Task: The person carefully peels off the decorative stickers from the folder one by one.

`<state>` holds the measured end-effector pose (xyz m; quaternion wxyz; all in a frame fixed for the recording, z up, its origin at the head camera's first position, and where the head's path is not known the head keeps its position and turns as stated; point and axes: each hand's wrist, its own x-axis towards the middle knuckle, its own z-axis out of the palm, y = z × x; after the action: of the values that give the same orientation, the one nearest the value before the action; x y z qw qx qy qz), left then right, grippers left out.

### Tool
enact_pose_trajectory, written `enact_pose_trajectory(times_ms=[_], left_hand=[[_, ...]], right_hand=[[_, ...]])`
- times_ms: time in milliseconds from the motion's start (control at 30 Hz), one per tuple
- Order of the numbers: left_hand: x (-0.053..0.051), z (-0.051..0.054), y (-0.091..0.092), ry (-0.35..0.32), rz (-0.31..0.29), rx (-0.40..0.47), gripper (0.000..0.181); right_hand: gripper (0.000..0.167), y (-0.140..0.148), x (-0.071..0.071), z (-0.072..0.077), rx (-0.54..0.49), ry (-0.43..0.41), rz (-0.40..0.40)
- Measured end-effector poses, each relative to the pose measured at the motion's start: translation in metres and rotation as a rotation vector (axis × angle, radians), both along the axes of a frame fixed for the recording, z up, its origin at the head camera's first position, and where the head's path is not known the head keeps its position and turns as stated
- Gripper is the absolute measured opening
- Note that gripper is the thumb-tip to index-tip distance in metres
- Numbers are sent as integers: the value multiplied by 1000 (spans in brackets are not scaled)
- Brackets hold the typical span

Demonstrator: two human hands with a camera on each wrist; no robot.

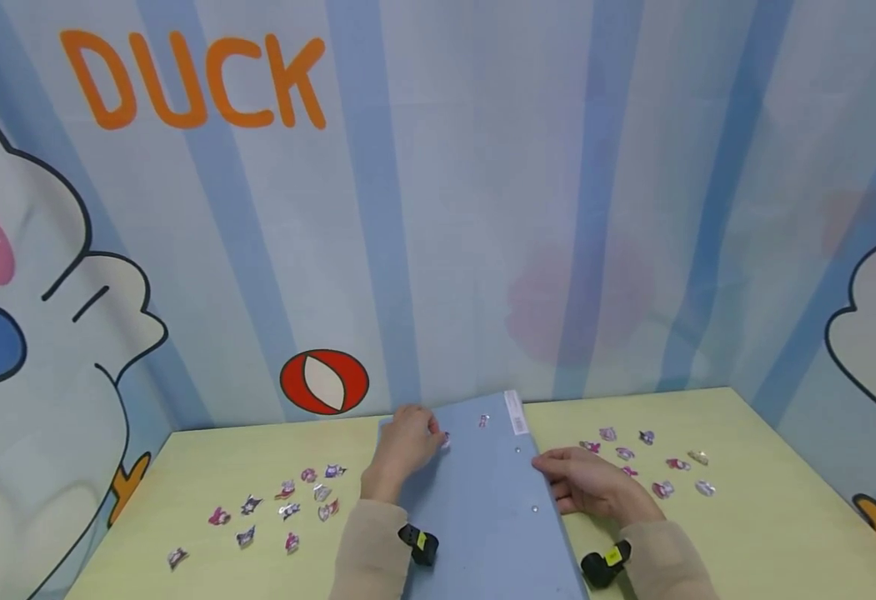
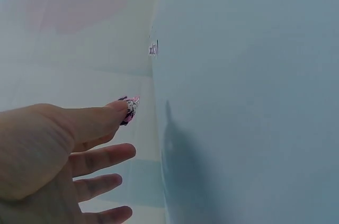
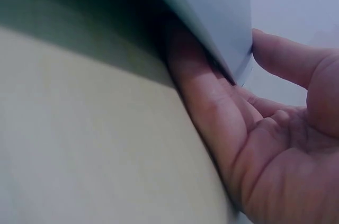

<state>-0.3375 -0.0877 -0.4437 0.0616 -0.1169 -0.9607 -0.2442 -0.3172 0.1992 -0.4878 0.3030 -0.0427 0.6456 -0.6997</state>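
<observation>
A blue folder (image 1: pixel 475 508) stands tilted on the table, a white label (image 1: pixel 516 412) along its top right edge. With thumb and forefinger, my left hand (image 1: pixel 400 450) pinches a small pink and white cartoon sticker (image 2: pixel 131 110) just off the folder's surface; its other fingers are spread apart in the left wrist view. Another small sticker (image 2: pixel 153 49) is on the folder near the top. My right hand (image 1: pixel 588 479) grips the folder's right edge, thumb (image 3: pixel 280 57) on the front and fingers behind; the fingertips there are hidden in shadow.
Several loose stickers (image 1: pixel 290 510) lie scattered on the pale yellow table (image 1: pixel 257 575) left of the folder. More stickers (image 1: pixel 663 489) lie on the right, close to my right hand. A striped backdrop (image 1: pixel 468 208) with cartoon ducks rises behind the table.
</observation>
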Motion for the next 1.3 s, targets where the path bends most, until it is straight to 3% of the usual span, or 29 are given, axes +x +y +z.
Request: enact_pose_trajectory(times_ms=[467,667,933,1300], left_hand=[[4,5,-43,-55,77,27,23],[6,5,-64,-76,83,18,20],[10,11,-94,-52,103,-27,15],[23,14,-141,-103,222,-57,16]], right_hand=[[42,0,-2,-1,-6,3,0],[40,0,-2,-2,-10,-2,3],[39,0,-2,0,-7,3,-3],[41,0,-1,1,1,-3,0]])
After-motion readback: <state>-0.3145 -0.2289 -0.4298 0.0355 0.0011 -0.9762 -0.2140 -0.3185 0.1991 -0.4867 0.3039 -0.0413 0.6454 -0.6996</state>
